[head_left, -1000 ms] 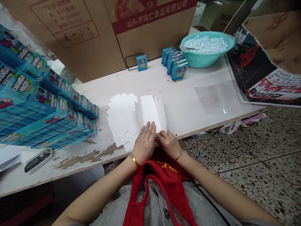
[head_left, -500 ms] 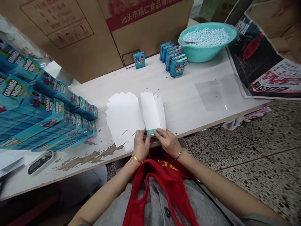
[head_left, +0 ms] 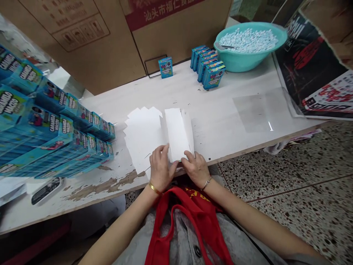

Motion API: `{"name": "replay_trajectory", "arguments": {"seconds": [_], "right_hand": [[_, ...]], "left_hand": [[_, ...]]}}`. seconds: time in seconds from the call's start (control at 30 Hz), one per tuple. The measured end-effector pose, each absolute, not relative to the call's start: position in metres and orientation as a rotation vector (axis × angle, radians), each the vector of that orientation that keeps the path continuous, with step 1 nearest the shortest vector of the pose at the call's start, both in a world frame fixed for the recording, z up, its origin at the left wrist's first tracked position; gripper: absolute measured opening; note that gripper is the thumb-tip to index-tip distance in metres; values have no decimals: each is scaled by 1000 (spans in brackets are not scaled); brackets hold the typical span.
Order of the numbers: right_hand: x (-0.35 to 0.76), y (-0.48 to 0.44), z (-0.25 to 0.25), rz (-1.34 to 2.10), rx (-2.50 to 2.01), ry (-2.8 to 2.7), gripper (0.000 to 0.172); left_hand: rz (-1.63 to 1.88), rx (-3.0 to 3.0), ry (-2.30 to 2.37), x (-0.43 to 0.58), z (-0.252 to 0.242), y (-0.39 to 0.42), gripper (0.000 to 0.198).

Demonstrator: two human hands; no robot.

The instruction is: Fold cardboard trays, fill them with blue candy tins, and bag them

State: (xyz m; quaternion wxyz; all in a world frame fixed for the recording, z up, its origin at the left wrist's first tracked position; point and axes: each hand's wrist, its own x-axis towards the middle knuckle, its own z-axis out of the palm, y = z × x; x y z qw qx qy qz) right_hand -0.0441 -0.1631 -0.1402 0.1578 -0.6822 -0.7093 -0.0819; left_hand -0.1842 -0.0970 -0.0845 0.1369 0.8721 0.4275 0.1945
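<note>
A white folded carton point(head_left: 178, 134) lies near the table's front edge, its inner side up and its side panels partly raised. At its lower left corner is my left hand point(head_left: 160, 167), thumb and fingers closed in on the carton's edge. My right hand point(head_left: 196, 168) pinches the lower right corner with bent fingers. Just left of the carton, a fanned stack of white card blanks point(head_left: 145, 134) lies flat, its lower right part behind my left hand. Only a sliver of the carton's teal end shows between my hands.
Stacked blue candy boxes point(head_left: 52, 129) stand at the left, beside a phone-like device point(head_left: 47, 190). Several small blue boxes point(head_left: 213, 76), a single one point(head_left: 166, 67) and a turquoise basin of pale candies point(head_left: 245, 60) stand at the back, near a large cardboard box point(head_left: 110, 62).
The teal flap at the carton's near end has gone mostly out of sight, and white card shows there. My left hand has shifted left and its fingers have spread a little.
</note>
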Motion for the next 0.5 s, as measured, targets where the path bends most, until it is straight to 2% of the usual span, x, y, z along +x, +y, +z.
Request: {"name": "replay_trajectory", "arguments": {"seconds": [0.07, 0.2, 0.27, 0.4, 0.5], "right_hand": [[-45, -162, -138, -221, -1979, -2034, 18], [-47, -163, -145, -219, -2023, -1986, 21], [-46, -164, -152, -229, -1973, -1900, 22], [-43, -168, -166, -253, -1730, -1681, 28], [-41, -168, -169, -217, -1632, -1561, 53]], "left_hand": [[413, 2758, 1044, -179, -70, -100, 48], [-314, 2836, 801, -153, -56, -96, 51], [-562, 2781, 788, -140, -55, -89, 55], [-682, 2694, 849, -127, -57, -77, 61], [-723, 2639, 846, -123, -57, -70, 60]]}}
